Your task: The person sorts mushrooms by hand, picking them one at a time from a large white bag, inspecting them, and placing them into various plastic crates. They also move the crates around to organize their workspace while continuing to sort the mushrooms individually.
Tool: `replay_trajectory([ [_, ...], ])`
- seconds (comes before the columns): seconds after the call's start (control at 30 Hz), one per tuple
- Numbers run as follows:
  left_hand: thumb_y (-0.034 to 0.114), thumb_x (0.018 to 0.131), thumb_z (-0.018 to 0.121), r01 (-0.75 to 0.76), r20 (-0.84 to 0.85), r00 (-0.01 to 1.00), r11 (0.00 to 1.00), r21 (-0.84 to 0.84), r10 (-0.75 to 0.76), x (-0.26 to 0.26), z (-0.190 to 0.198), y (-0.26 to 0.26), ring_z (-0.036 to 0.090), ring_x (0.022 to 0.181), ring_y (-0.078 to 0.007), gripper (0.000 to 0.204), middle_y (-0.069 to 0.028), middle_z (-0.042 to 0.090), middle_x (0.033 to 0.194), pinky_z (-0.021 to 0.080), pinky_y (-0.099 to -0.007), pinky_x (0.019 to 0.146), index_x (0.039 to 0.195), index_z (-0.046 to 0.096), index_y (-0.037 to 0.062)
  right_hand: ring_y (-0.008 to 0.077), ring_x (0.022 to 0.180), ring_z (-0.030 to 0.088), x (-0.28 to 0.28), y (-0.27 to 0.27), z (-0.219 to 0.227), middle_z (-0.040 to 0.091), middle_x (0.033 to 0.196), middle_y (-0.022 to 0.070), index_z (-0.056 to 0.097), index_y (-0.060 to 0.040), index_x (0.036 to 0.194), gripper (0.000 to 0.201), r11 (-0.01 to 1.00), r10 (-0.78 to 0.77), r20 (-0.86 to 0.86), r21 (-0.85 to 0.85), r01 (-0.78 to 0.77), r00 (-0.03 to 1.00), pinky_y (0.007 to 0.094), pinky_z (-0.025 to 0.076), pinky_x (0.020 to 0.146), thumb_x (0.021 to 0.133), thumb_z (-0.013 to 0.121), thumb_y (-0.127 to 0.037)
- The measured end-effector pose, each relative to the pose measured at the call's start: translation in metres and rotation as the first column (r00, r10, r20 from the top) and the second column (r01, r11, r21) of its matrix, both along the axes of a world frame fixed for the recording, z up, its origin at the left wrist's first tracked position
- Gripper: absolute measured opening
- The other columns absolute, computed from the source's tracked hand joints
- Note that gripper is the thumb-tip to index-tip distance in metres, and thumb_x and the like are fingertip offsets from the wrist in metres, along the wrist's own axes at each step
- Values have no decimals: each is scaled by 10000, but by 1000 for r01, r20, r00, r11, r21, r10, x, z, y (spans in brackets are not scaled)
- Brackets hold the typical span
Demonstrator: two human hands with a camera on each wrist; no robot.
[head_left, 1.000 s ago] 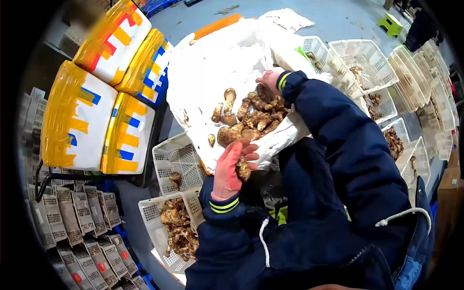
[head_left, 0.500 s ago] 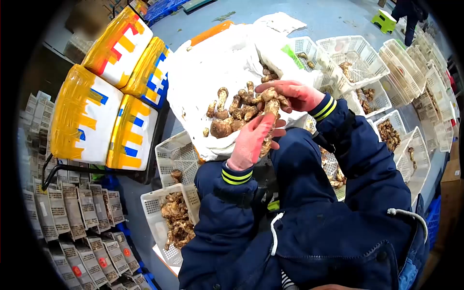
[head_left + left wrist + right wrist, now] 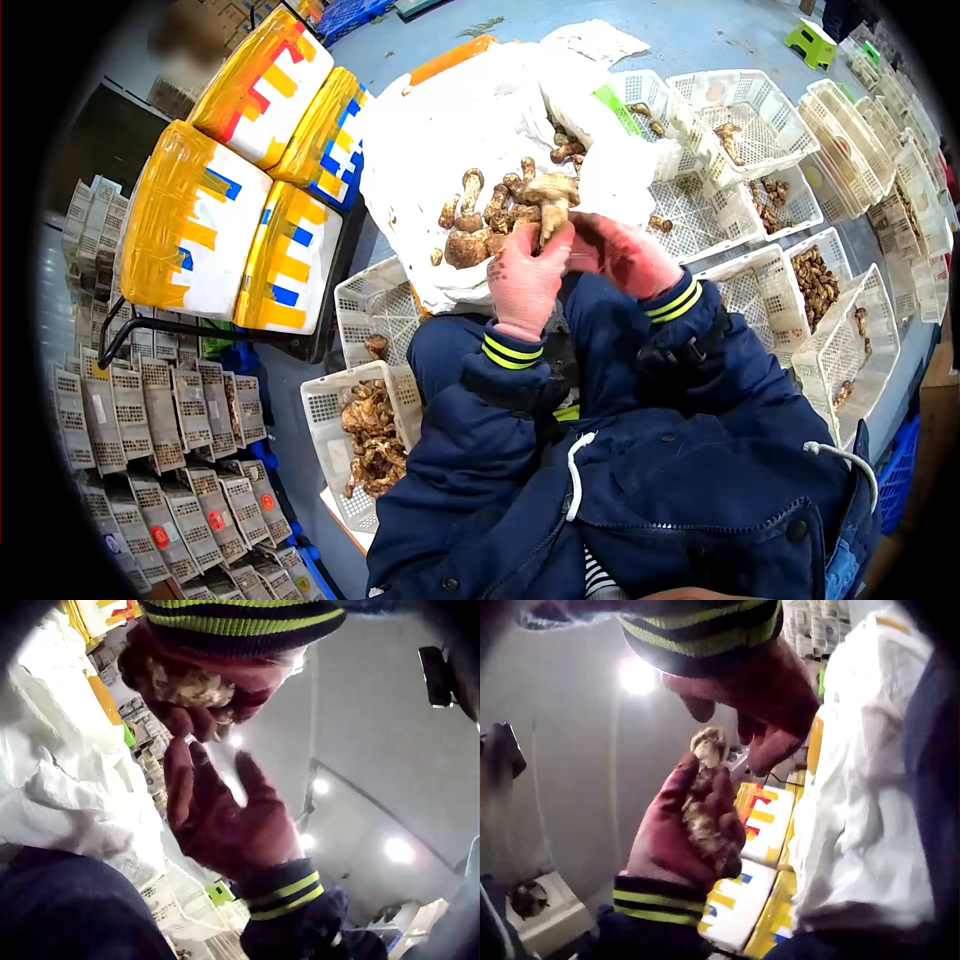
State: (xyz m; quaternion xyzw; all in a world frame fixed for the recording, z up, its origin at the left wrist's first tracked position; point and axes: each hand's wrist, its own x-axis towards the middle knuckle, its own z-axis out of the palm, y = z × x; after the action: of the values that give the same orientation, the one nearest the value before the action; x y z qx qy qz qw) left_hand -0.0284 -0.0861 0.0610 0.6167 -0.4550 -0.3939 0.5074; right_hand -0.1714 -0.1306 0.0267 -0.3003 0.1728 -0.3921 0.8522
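Note:
The left hand [image 3: 526, 280], in a pink glove, grips a large pale-capped mushroom [image 3: 553, 192] by its stem, cap up, above the white cloth [image 3: 440, 120]. In the right wrist view the left hand's fingers [image 3: 724, 799] curl round mushroom pieces [image 3: 701, 825]. Close beside it is the right hand [image 3: 625, 257], gloved too; in the left wrist view the right hand [image 3: 232, 825] has its fingers loosely spread and holds nothing visible. More brown mushrooms [image 3: 466, 248] lie on the cloth beyond the hands.
White crates [image 3: 340, 400] with mushrooms stand at the left knee, and more crates [image 3: 745, 125] fill the right side. Taped foam boxes [image 3: 190, 225] are stacked on a cart at the left. Rows of small baskets [image 3: 160, 410] stand at lower left; a green stool [image 3: 811, 43] is far right.
The right hand came from the cloth's far side back beside the left hand, then drew off the mushroom cap. The left hand rose with a mushroom, which now stands cap up.

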Motion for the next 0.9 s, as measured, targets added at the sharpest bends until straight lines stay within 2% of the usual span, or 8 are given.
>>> replay_trajectory([
  [0.1, 183, 752, 670, -24, 411, 909, 992, -122, 73, -2, -10, 3, 593, 761, -165, 333, -99, 621, 858, 464, -265, 690, 993, 554, -16, 138, 925, 560, 16, 11, -1, 577, 999, 72, 476, 3, 1156, 283, 998, -57, -28, -42, 56, 998, 266, 457, 815, 919, 451, -149],
  [0.17, 171, 714, 698, -21, 529, 843, 987, -159, 103, -5, -5, 5, 593, 767, -165, 386, -105, 618, 893, 464, -260, 683, 1021, 549, -10, 126, 896, 551, 10, 6, 0, 569, 952, 58, 498, 8, 1105, 245, 763, -323, -464, -643, -63, 825, 253, 460, 772, 901, 489, -128],
  [0.23, 182, 709, 713, 10, 399, 917, 998, -55, 13, -6, 4, 11, 590, 790, -159, 428, -108, 618, 928, 464, -257, 688, 1051, 539, -7, 167, 896, 565, 22, 5, 3, 569, 993, 69, 498, 11, 1107, 273, 992, -123, -9, 18, 123, 992, 276, 461, 783, 887, 517, -148],
  [0.37, 119, 835, 578, 88, -41, 996, 991, 101, -85, 3, -15, 13, 527, 654, -68, 247, -56, 592, 843, 418, -186, 537, 1040, 524, -8, 165, 868, 592, 19, -2, 3, 618, 953, 93, 535, 3, 1054, 295, 964, -266, -127, -50, 262, 956, 264, 468, 765, 880, 531, -235],
  [0.63, 159, 866, 525, 201, -174, 969, 966, 161, -173, 8, -16, 14, 557, 654, -88, 258, -86, 608, 883, 423, -190, 518, 1062, 526, -9, 163, 797, 611, 1, -7, 11, 631, 880, 85, 565, 17, 963, 258, 970, -237, -77, -76, 231, 968, 269, 488, 711, 852, 559, -216],
  [0.73, 250, 881, 531, 117, -242, 965, 992, 49, -101, 0, -12, 12, 574, 675, -102, 319, -55, 612, 885, 444, -197, 530, 1063, 539, -11, 90, 695, 572, 8, -3, 13, 602, 710, 45, 576, 5, 902, 191, 843, -511, -396, -404, 354, 763, 237, 445, 623, 801, 577, -157],
  [0.77, 250, 881, 531, 111, -239, 966, 992, 53, -95, -2, -10, 12, 574, 675, -102, 319, -55, 612, 885, 444, -197, 530, 1063, 539, -11, 139, 659, 585, 6, 0, 26, 590, 707, 88, 572, -16, 928, 241, 777, -608, -692, -620, 111, 389, 265, 451, 602, 757, 609, -183],
  [0.9, 182, 860, 552, 74, -423, 903, 997, -13, -72, 1, -6, 4, 505, 625, -44, 245, -11, 572, 811, 419, -177, 487, 1016, 544, -7, 325, 782, 584, 28, 14, 24, 594, 832, 161, 543, -24, 1061, 390, 436, -834, -424, -899, -52, 353, 370, 473, 675, 708, 620, -173],
])
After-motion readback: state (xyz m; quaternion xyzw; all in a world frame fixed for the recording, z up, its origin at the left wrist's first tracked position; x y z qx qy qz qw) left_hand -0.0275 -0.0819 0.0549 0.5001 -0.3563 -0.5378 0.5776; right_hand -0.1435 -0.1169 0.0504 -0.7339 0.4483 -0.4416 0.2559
